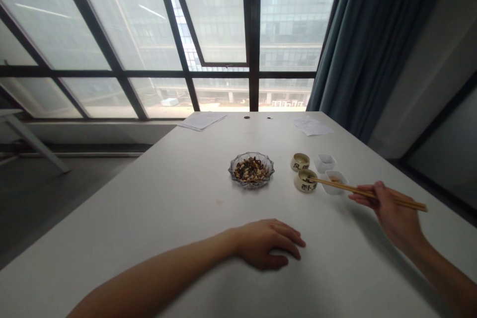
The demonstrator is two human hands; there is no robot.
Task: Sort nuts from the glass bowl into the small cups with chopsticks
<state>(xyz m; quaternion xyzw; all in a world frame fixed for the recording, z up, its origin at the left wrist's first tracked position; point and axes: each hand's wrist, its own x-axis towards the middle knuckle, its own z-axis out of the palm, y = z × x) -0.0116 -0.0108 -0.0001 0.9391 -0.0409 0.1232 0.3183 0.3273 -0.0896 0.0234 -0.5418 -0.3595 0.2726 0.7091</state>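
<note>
The left forearm comes in low from the near left corner and lies along the white table (167, 198), bare to the elbow. The left hand (266, 243) rests palm down on the tabletop with its fingers loosely spread and pointing to the right. It is released and holds nothing.

Straight beyond that hand, well apart from it, stands a cut-glass bowl (251, 170) filled with mixed pale and dark nuts or beans. Farther off past the bowl, a sheet of paper (203, 120) lies at the table's far edge.

Between the two hands and beyond both sits a small cluster of vessels. A cream ceramic cup (305, 181) with dark characters stands nearest, with a second cup (300, 161) just behind it. To their right are two white square dishes, one farther (325, 162) and one nearer (335, 181).

The right arm reaches in from the near right corner with the wrist raised off the table. The right hand (391, 213) is closed in a grasp on a pair of wooden chopsticks (365, 193), pinched between thumb and fingers. The chopsticks run leftward from the hand and cross over the nearer white dish. Their tips are at the mouth of the near cup. I cannot tell from here whether they pinch anything.

More paper (312, 126) lies far beyond the right hand, and a dark curtain (357, 44) hangs at the window behind it.
</note>
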